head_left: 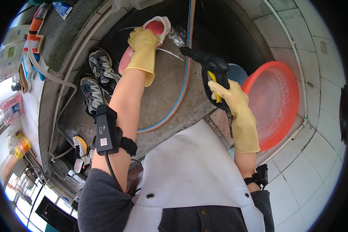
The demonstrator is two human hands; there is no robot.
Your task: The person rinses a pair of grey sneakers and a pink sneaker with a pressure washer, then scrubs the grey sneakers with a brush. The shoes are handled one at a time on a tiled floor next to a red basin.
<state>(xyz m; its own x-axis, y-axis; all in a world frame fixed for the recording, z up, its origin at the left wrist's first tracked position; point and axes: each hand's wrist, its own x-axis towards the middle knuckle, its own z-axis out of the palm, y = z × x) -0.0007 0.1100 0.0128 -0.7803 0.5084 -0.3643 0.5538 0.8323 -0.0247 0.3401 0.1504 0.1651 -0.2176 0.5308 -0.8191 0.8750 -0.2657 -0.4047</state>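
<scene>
My left hand, in a pale yellow rubber glove, is closed on a pink shoe with a white-edged collar and a red inside. The shoe lies on the wet concrete, and its loose white laces trail to both sides. In my right hand, also gloved, is a black spray gun with a yellow trigger. Its nozzle points left toward the shoe's opening, and a short burst of water shows between them. The glove hides part of the shoe's middle.
A pink-and-blue hose curves across the concrete floor. To the right stand a large red basin with suds and a blue bucket. Grey sneakers and a white-and-yellow shoe are at left, below a ledge with bottles.
</scene>
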